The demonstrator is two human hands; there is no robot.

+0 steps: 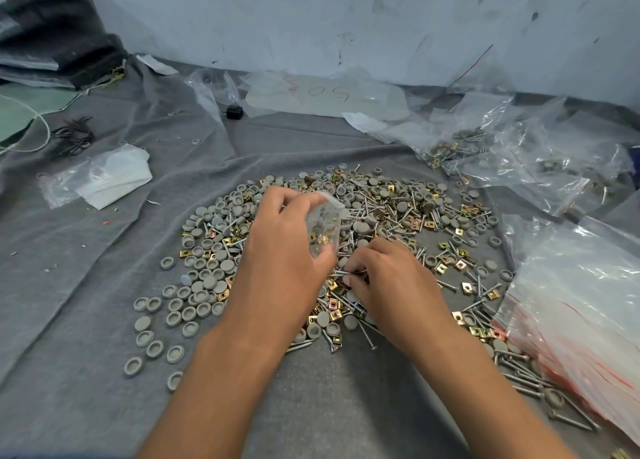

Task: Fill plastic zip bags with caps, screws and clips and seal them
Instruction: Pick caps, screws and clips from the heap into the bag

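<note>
Looking down, we see our left hand (pixel 284 236) curled round a small clear zip bag (pixel 325 228), fingers on its far side and thumb on its near edge, holding it just above the middle of the pile; a few grey caps and brass-coloured clips show through the plastic. Our right hand (pixel 388 278), just at four o'clock from the bag, pinches a few silver screws (pixel 349 274) between thumb and fingertips, the screws lying roughly level and pointing toward the left hand. Beneath both hands a wide pile of parts (pixel 398 212) spreads over a grey cloth (pixel 104 285) that covers the surface: round grey caps (pixel 194 285) thickest toward nine o'clock, square brass clips (pixel 446 264) scattered toward three o'clock, long screws mixed throughout. At four o'clock of the pile lies a stack of empty zip bags (pixel 581 320) with red seal lines, its edge touching loose screws and caps. At two o'clock several crumpled clear bags (pixel 485 136) hold more screws and clips. At twelve o'clock a flat plastic sheet (pixel 325 94) bears handwritten marks we cannot read with certainty, with a small black object (pixel 234 112) just at its nine o'clock side. At ten o'clock lie a folded white cloth in plastic (pixel 110 178) and a clump of dark wire pieces (pixel 72 138).
</note>
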